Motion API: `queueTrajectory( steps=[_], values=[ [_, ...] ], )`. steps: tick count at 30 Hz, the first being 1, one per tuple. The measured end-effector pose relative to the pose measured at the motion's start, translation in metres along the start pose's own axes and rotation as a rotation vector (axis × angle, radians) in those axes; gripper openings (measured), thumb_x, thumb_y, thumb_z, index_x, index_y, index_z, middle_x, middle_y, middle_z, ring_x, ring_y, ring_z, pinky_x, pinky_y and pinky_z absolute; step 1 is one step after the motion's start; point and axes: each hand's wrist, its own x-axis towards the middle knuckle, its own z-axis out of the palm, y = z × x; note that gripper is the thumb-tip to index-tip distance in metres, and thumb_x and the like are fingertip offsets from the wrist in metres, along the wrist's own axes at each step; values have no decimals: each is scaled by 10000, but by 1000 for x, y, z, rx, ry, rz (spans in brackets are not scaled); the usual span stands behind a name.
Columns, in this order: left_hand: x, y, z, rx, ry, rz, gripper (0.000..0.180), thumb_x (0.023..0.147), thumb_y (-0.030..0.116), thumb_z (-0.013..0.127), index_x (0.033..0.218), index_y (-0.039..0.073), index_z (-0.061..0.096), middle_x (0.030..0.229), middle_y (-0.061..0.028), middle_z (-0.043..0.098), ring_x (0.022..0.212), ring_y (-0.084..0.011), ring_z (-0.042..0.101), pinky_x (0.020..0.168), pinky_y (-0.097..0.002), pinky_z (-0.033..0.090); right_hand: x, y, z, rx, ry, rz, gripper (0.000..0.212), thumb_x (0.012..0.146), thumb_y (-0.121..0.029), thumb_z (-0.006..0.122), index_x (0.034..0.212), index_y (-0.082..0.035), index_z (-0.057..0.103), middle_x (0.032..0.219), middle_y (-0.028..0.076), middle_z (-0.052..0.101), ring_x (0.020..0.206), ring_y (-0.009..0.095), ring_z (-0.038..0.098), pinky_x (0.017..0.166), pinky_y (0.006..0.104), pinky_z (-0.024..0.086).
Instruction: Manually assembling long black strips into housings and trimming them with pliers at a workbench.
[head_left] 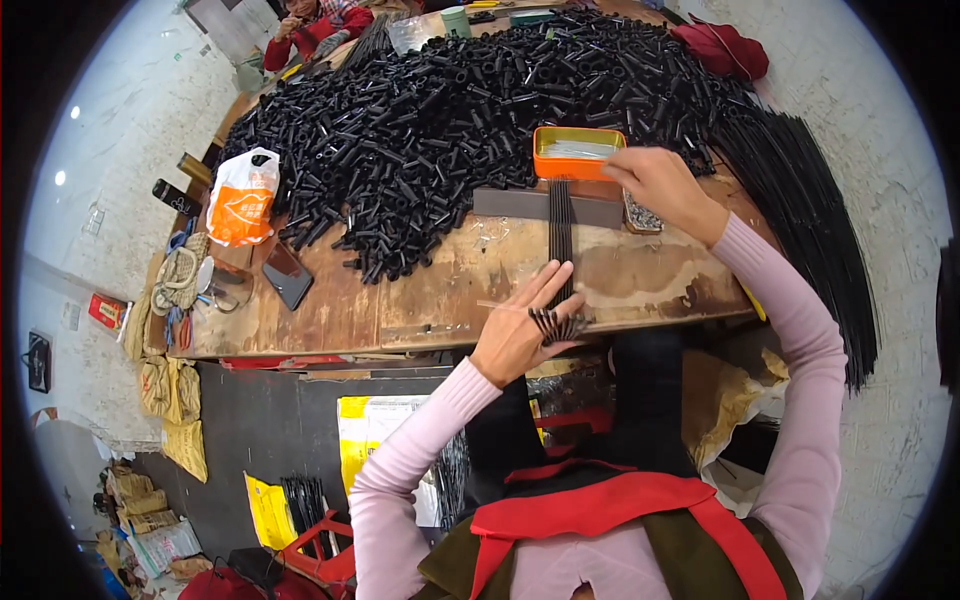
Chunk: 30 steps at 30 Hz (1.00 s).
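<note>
My left hand (525,325) is closed over a flat bundle of thin black rods (561,225), its fingers lying across them at the table's near edge. The rods' near ends fan out below the fingers, and their far ends rest across a grey bar (510,203). My right hand (660,188) hovers at the right rim of an orange tin (575,168), fingertips pinched together; whatever they hold is too small to make out. Thin pale sticks (580,149) lie inside the tin. Partly under the right hand is a small container of tiny metal pieces (643,216).
A large heap of short black tubes (430,130) covers the table's far side. Long black rods (810,220) hang over the right edge. At left are a phone (288,275), an orange-white bag (243,200) and scissors (222,298). Another person (318,28) sits at the far left.
</note>
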Motion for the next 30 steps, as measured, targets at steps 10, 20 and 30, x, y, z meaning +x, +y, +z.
queueTrajectory(
  steps=[10, 20, 30],
  values=[
    [14, -6, -5, 261, -160, -26, 737, 789, 22, 548, 1478, 232, 389, 1578, -149, 252, 1456, -323, 256, 1157, -523, 244, 88, 59, 67, -170, -180, -10, 181, 792, -103, 610, 904, -22, 727, 814, 244, 669, 794, 401, 672, 735, 455, 547],
    [16, -6, -10, 200, -187, -34, 786, 745, -35, 541, 1471, 233, 403, 1581, -135, 250, 1455, -331, 252, 1167, -515, 235, 50, 17, 33, 21, 59, -85, 185, 825, -89, 625, 984, -12, 678, 795, 165, 622, 758, 354, 637, 685, 432, 514],
    [15, -11, 0, 270, -146, 27, 620, 827, 59, 512, 1435, 138, 420, 1552, -225, 254, 1447, -360, 254, 1179, -450, 237, -9, -3, 42, -52, -69, -140, 381, 799, -36, 606, 1179, -40, 624, 874, 117, 602, 791, 315, 633, 689, 427, 521]
  ],
)
